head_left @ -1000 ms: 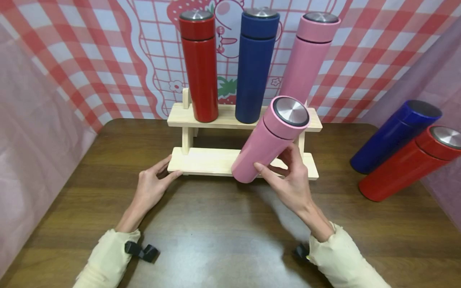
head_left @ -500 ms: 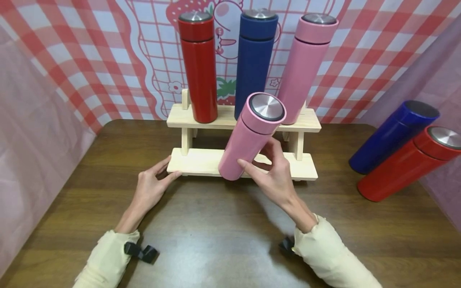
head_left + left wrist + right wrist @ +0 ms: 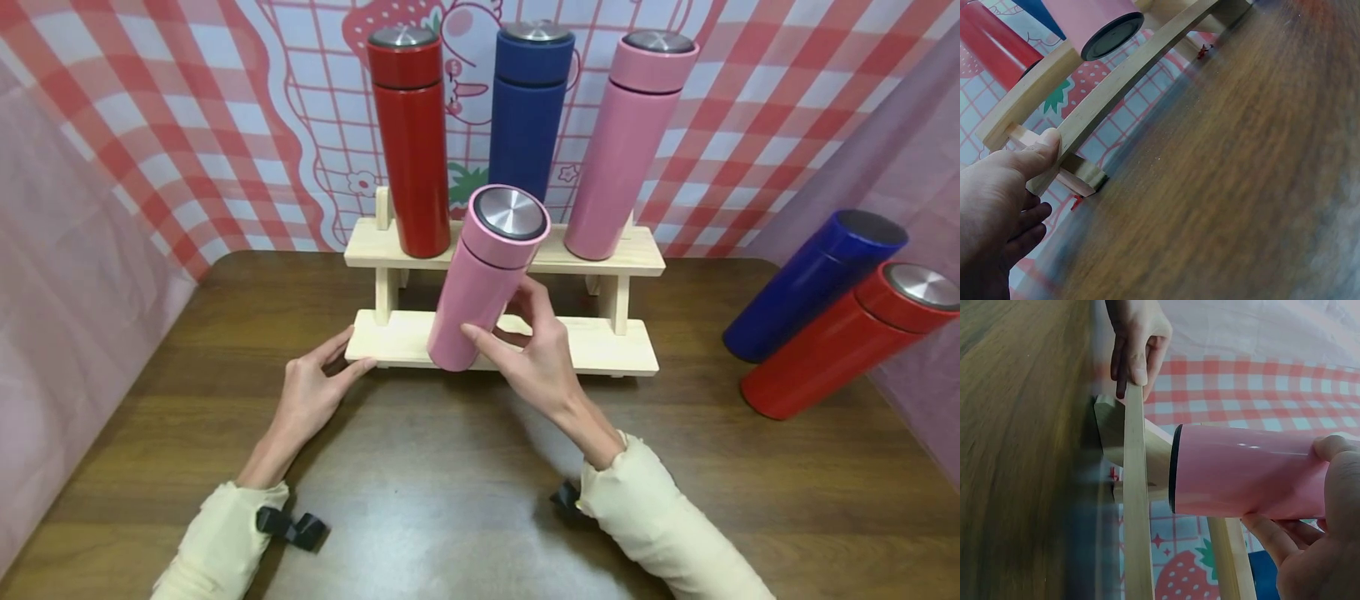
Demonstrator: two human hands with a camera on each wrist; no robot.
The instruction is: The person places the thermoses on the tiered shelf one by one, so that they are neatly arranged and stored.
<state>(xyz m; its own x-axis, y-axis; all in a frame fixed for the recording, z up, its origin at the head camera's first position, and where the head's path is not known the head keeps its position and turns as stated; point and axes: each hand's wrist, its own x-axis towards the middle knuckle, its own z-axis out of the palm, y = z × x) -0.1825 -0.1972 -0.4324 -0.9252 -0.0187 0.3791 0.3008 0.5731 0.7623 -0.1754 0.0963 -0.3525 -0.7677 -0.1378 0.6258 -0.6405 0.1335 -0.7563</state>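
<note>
Fingers of the right hand (image 3: pixel 536 358) wrap the pink bottle (image 3: pixel 483 283) in the head view, holding it over the left half of the lower shelf (image 3: pixel 615 346). The left hand (image 3: pixel 311 392) pinches that shelf's left end. On the upper shelf (image 3: pixel 367 242) stand a red bottle (image 3: pixel 411 150), a navy bottle (image 3: pixel 528 125) and a second pink one (image 3: pixel 630 150), so that row looks finished. A blue bottle (image 3: pixel 813 287) and another red one (image 3: pixel 843 346) stand on the desk (image 3: pixel 420 483) at the right; if they belong on the stand too, about half the work seems left.

From the left wrist, the held bottle's dark base shows apart from the lower shelf, so its placing is not yet done. The left thumb presses the board's edge.

From the right wrist, a gap again separates base and board, while the right fingers grasp the bottle's side.
</note>
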